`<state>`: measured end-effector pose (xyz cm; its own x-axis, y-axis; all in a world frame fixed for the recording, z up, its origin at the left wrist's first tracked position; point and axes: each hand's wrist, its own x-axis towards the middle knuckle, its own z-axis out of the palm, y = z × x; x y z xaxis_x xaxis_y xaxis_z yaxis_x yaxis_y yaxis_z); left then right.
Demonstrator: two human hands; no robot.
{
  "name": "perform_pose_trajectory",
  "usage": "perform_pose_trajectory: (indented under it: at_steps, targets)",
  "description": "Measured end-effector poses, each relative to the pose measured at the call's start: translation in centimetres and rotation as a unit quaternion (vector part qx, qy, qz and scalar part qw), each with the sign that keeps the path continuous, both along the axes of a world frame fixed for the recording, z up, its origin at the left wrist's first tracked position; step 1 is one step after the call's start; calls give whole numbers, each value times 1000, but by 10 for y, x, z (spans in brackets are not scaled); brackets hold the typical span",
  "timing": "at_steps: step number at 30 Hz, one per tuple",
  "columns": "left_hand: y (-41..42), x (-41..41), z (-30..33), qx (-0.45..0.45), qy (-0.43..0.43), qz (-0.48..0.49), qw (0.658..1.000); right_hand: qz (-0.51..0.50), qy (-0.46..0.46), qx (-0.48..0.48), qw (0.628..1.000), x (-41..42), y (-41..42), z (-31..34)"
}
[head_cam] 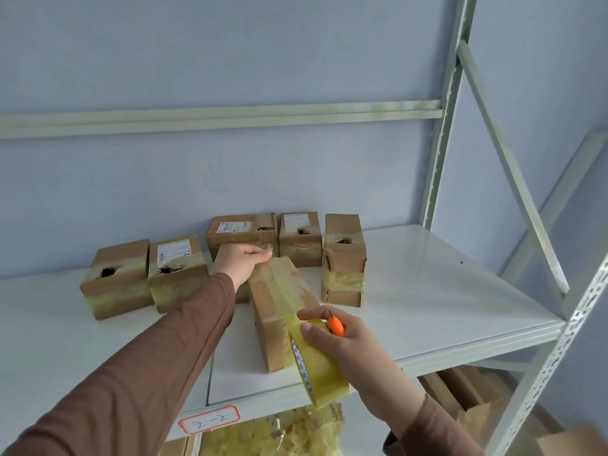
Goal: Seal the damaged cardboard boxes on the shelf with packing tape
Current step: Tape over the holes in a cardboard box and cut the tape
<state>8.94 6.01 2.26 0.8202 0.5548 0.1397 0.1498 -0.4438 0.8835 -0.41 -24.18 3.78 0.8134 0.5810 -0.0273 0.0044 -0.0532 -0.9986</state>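
Box in work: brown cardboard box (279,307) lies lengthwise near the front edge of the shelf (444,291), a yellowish strip of tape (283,284) drawn along its top from far end to near end.
Hands: left hand (241,263), fingers straight, presses the strip's far end flat on the box; right hand (339,337) grips the tape roll (316,363) at the box's near top edge, with a small orange cutter (336,325) caught between its fingers.
Step, as judged: strip is laid and wants cutting; it seems best to keep it taut, smooth it down toward the near edge, then slice close to the roll so the tail folds over the end face.
Materials: box board is matte and creased; tape is glossy, translucent and likely to wrinkle if slack.
Other boxes: five damaged boxes (118,278) stand toward the shelf's back edge, each with a ragged dark hole and old tape bands.
Shelf: smooth pale metal, labelled at its front edge.
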Motion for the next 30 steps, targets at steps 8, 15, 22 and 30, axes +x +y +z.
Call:
perform_pose_trajectory:
  at_steps: [8,15,22,30]
  targets:
    - [-6,3,-4,178,55,95,978,3,17,9,1000,1,1,-7]
    - [-10,4,6,521,49,57,850,4,9,4,1000,2,3,-10]
    - [-14,1,17,446,173,-40,877,10,10,1,1000,4,2,-15]
    - [-34,-5,22,391,179,-38,902,17,27,-5,999,12,-12,-21]
